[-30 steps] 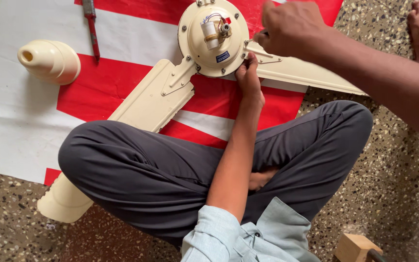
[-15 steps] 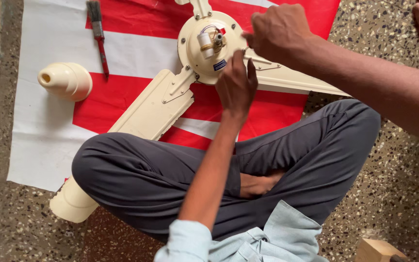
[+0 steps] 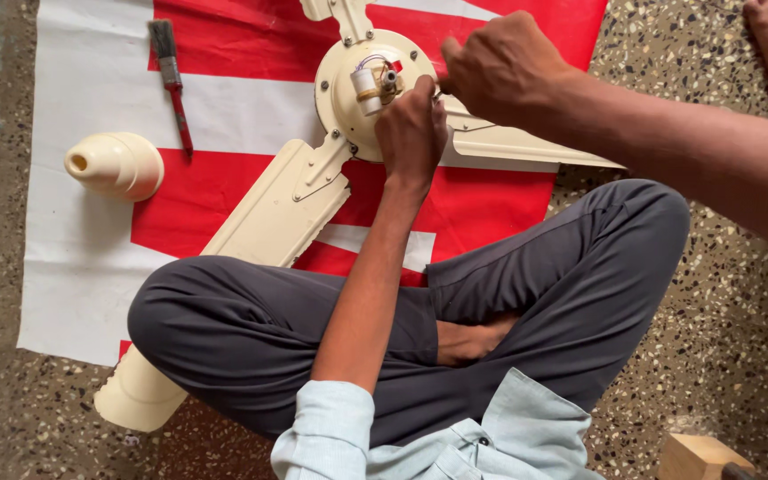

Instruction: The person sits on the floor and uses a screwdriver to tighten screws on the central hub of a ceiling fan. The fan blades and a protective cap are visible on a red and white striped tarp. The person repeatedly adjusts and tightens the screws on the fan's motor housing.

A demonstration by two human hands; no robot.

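Cream ceiling fan motor housing [image 3: 348,89] lies on red-and-white sheet [image 3: 91,80], just ahead of crossed legs. Left hand [image 3: 411,133] curled closed against housing's near rim. Right hand [image 3: 500,67] fisted at right rim; held item hidden. Cream canopy cup [image 3: 116,165] and paintbrush [image 3: 171,76] lie left

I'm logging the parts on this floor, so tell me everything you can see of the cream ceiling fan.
The cream ceiling fan lies flat on a red and white sheet, its round hub facing up with a small cylinder and wires at the centre. Three long metal-looking blades are screwed on; one runs under a crossed leg. The left hand rests on the hub, and the right hand meets it at the rim.
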